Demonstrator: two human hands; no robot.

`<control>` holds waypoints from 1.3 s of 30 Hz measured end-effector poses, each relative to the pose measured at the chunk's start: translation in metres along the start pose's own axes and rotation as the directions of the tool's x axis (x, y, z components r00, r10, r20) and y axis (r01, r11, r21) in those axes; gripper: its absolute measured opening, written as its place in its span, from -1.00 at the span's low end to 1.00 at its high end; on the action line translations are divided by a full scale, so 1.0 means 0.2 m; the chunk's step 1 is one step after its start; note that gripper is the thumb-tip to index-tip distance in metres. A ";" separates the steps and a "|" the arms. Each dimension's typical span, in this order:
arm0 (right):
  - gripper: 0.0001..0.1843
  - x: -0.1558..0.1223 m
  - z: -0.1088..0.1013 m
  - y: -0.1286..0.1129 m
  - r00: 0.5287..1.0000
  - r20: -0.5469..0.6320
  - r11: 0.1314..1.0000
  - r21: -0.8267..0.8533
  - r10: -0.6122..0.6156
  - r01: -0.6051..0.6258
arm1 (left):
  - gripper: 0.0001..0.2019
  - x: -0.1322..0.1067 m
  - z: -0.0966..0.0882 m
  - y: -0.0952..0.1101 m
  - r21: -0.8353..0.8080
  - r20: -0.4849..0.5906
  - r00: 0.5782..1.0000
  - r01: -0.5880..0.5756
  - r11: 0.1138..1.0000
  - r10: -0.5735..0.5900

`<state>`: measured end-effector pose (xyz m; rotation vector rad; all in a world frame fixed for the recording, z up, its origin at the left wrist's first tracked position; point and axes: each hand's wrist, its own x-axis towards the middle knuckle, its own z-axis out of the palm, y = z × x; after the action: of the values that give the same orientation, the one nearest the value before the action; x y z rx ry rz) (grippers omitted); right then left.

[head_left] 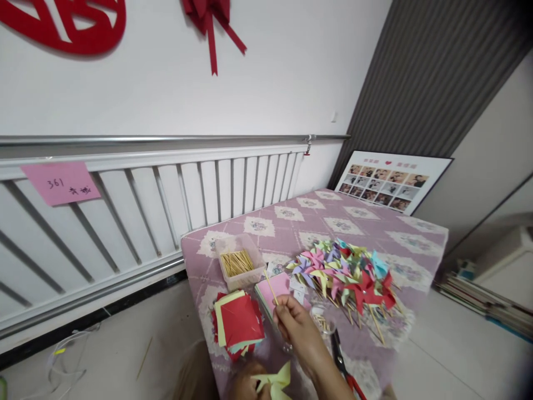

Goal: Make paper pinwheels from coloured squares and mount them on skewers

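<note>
At the lower edge my left hand (pixel 245 382), partly cut off, pinches a pale yellow paper pinwheel (pixel 276 383). My right hand (pixel 296 324) grips a thin wooden stick (pixel 270 285) that points up and to the left. Below the stick lies a stack of paper with a pink sheet (pixel 280 282) on top. To the left is a pile of cut paper squares (pixel 240 322), red and cream uppermost. A clear plastic box (pixel 255 273) behind it holds many sticks (pixel 235 262). Beside my right wrist are a small clear cup of short wooden pieces (pixel 320 320) and red-handled scissors (pixel 342 361).
Many finished pinwheels (pixel 333 266) on sticks lie heaped at the table's right. The purple patterned cloth (pixel 306 214) covers the table, with a white radiator (pixel 233 186) behind. A framed photo board (pixel 383 180) leans at the far end. One stick (pixel 144 358) lies on the floor.
</note>
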<state>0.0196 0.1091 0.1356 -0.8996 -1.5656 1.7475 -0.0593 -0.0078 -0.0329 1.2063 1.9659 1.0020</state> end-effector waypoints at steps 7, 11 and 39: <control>-0.55 -0.32 -0.08 0.05 0.998 -0.060 1.000 0.003 0.017 -0.017 | -0.85 -0.03 -0.02 0.05 -0.366 -0.095 0.973 0.163 0.916 -0.211; -0.55 -0.42 -0.15 0.02 0.996 -0.074 0.998 -0.054 -0.039 0.035 | -0.78 -0.09 -0.15 0.23 -0.567 -0.040 0.965 0.193 0.801 -0.260; -0.50 -0.61 -0.14 -0.07 0.998 0.047 0.998 0.044 0.050 -0.052 | -0.78 -0.11 -0.41 0.84 -0.986 0.040 0.945 -0.015 0.166 0.324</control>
<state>0.1122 0.0274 0.1575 -0.8907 -1.5375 1.8440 -0.0415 -0.0017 0.1555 0.6511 0.5421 1.7316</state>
